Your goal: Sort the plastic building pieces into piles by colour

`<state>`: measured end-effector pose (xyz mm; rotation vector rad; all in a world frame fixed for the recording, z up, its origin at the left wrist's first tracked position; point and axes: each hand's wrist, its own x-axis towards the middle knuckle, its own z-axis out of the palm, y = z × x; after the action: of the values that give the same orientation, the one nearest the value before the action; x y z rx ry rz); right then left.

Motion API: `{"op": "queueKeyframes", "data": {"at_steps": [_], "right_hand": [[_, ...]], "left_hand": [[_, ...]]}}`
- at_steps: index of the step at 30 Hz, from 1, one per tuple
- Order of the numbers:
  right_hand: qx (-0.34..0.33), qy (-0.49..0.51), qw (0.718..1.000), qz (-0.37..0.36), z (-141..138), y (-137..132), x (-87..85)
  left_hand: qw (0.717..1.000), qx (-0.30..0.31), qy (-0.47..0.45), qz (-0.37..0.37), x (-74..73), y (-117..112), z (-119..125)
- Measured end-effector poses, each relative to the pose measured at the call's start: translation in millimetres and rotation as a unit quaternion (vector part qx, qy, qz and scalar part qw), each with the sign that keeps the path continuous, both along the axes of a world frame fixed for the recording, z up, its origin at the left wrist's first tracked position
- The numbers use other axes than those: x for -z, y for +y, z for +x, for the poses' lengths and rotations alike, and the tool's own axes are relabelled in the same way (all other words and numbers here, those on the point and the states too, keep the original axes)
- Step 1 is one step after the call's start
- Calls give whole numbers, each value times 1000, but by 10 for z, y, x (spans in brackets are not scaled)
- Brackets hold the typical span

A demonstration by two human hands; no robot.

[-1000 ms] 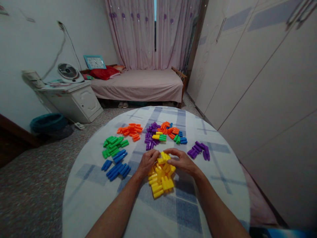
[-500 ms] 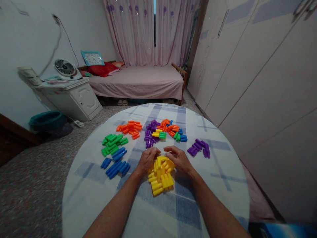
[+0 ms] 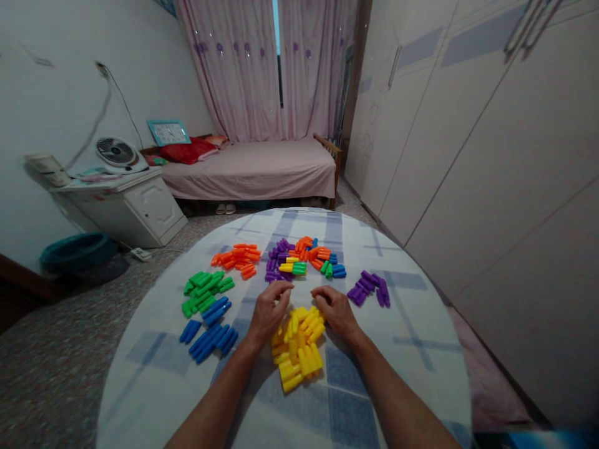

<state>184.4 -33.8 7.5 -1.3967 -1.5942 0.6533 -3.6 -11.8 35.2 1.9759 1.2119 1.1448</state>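
A heap of yellow plastic blocks (image 3: 298, 349) lies on the round table (image 3: 374, 386) in front of me. My left hand (image 3: 267, 312) rests at the heap's upper left, fingers stretched forward over the cloth. My right hand (image 3: 334, 308) lies at the heap's upper right, fingers curved against the top blocks. Neither hand has a block lifted off the cloth. A mixed pile of purple, orange, yellow, green and blue blocks (image 3: 299, 259) sits just beyond my fingertips.
Sorted groups lie around: orange blocks (image 3: 236, 257), green blocks (image 3: 203, 287), blue blocks (image 3: 208, 330) at left, purple blocks (image 3: 369, 287) at right. Beyond the table are a bed (image 3: 248, 171), a white cabinet (image 3: 124, 206) with a fan, and wardrobe doors (image 3: 468, 125).
Both hands have lowered onto the yellow heap and flattened it; the blocks lifted between them earlier now lie in the pile. The camera view shifted slightly.
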Motion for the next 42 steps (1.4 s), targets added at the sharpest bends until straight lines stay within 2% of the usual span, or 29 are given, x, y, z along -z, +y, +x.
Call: {"op": "queueKeyframes", "data": {"at_steps": [3, 6, 10, 17, 21, 24, 26, 28, 30, 32, 36, 39, 42], "right_hand": [[1, 4, 1000, -3, 8, 0, 3], [0, 7, 1000, -7, 12, 0, 13], [-7, 11, 1000, -3, 15, 6, 23], [-14, 11, 1000, -6, 24, 10, 17], [-14, 14, 1000, -5, 22, 15, 26], [-15, 14, 1000, -2, 24, 16, 35], [-17, 12, 1000, -3, 27, 15, 37], [-15, 7, 1000, -4, 31, 15, 40], [-12, 3, 1000, -4, 33, 17, 42], [-12, -2, 1000, -5, 34, 19, 43], [-12, -8, 1000, -9, 34, 17, 33], [-15, -10, 1000, -10, 34, 12, 23], [-16, -10, 1000, -11, 37, 12, 26]], "left_hand": [[996, -17, 56, 62, -51, 135, 33], [986, -66, 118, 102, -9, 314, 66], [970, -112, 187, 108, 100, 517, 110], [952, -127, 262, 100, 147, 695, 198], [951, -127, 264, 97, 132, 755, 208], [966, -129, 206, 85, 62, 739, 186], [983, -120, 129, 49, -12, 683, 151], [997, -77, 14, -27, -90, 583, 93], [987, -22, -98, -122, -153, 431, 6], [966, 12, -160, -201, -195, 226, -100], [947, 6, -159, -278, -225, -259, -304], [950, -20, -135, -280, -222, -566, -396], [949, -18, -126, -287, -201, -762, -434]]}}
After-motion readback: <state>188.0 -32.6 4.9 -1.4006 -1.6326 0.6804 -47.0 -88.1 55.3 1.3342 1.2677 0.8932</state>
